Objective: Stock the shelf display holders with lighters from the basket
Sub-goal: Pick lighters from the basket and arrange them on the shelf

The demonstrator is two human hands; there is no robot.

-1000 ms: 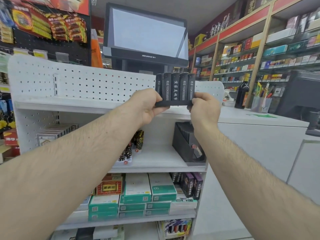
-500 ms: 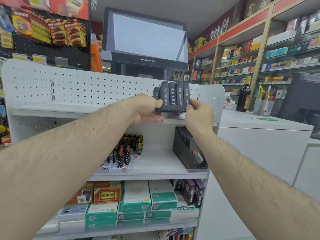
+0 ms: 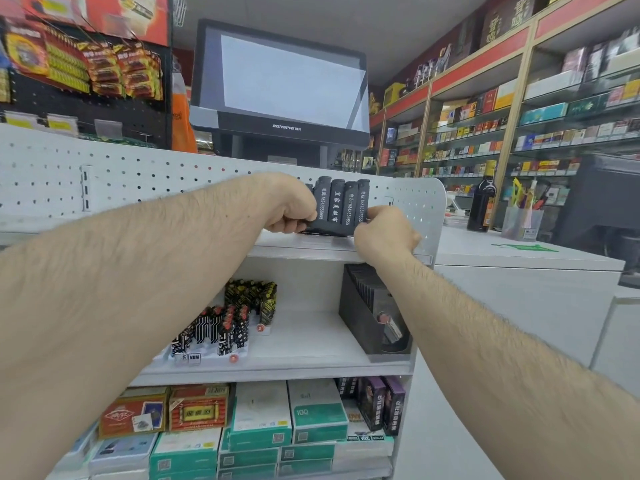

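Both hands are on a row of black lighters [image 3: 341,206] standing upright in a low black holder [image 3: 325,231], right at the front of the top shelf [image 3: 298,244] of the white pegboard display. The left hand [image 3: 289,204] has its fingers curled around the left end of the row, and the right hand [image 3: 384,230] pinches the right end down near the base. Whether the holder is already sitting on the shelf or just above it, I can't tell from here.

Handling-wise, I'd guess this thing is light and rigid, hard smooth plastic, so a bit slippery. The lighters look like they just stand loose in their slots, so tipping it could spill them. Holding it low at both ends like this seems the smart way; grabbing the lighter tops would probably just pull them out. More lighters stand in a white tray [image 3: 207,355] on the middle shelf, next to a black slotted display box [image 3: 360,327].
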